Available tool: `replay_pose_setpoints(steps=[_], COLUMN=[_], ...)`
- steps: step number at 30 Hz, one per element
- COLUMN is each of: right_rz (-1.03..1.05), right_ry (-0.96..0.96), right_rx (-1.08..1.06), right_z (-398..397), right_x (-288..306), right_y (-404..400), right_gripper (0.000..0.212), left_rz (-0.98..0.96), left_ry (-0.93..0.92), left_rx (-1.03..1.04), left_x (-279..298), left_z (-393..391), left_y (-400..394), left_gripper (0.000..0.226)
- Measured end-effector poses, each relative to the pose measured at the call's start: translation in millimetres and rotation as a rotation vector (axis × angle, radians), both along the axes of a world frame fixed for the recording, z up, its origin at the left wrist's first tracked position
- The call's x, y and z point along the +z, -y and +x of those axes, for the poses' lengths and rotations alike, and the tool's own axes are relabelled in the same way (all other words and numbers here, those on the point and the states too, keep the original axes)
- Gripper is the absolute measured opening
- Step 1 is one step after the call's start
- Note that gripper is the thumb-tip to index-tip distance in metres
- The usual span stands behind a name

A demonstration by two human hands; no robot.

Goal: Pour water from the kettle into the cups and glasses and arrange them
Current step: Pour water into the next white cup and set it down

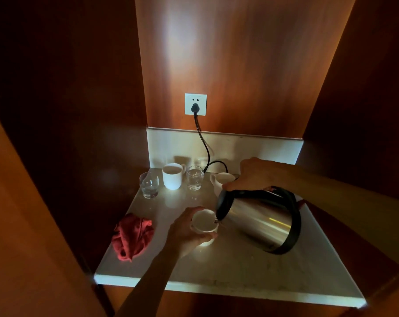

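My right hand (pixel 255 176) grips the black handle of a steel kettle (pixel 260 218), which is tilted left with its spout over a white cup (pixel 204 221). My left hand (pixel 186 232) wraps around that cup in the middle of the counter. At the back stand a glass (pixel 149 185) on the left, a white mug (pixel 173 176), a second glass (pixel 194 178), and another white mug (pixel 221 181) partly hidden behind the kettle and my right hand.
A crumpled red cloth (pixel 133 236) lies on the pale stone counter (pixel 228 271) left of my left hand. A black cord (pixel 203 140) runs down from the wall socket (pixel 195 104). Dark wooden walls close in on both sides.
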State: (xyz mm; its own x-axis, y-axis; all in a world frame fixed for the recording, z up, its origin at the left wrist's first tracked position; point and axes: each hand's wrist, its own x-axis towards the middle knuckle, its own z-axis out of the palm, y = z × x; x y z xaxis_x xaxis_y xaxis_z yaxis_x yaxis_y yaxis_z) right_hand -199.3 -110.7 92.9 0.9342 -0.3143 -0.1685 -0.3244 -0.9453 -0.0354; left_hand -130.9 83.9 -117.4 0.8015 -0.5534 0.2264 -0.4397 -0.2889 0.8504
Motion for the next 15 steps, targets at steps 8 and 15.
replay_pose_setpoints(steps=[8, 15], right_rz=[0.001, 0.014], right_ry=[-0.032, -0.066], right_rx=[0.009, 0.019], right_z=[8, 14], right_x=[0, 0], right_y=[0, 0], right_gripper=[0.065, 0.068], left_rz=[0.019, 0.017], left_ry=[0.021, 0.032], left_rx=[-0.020, -0.017], left_x=[1, 0], left_z=[1, 4], left_y=[-1, 0], left_gripper=[0.083, 0.081])
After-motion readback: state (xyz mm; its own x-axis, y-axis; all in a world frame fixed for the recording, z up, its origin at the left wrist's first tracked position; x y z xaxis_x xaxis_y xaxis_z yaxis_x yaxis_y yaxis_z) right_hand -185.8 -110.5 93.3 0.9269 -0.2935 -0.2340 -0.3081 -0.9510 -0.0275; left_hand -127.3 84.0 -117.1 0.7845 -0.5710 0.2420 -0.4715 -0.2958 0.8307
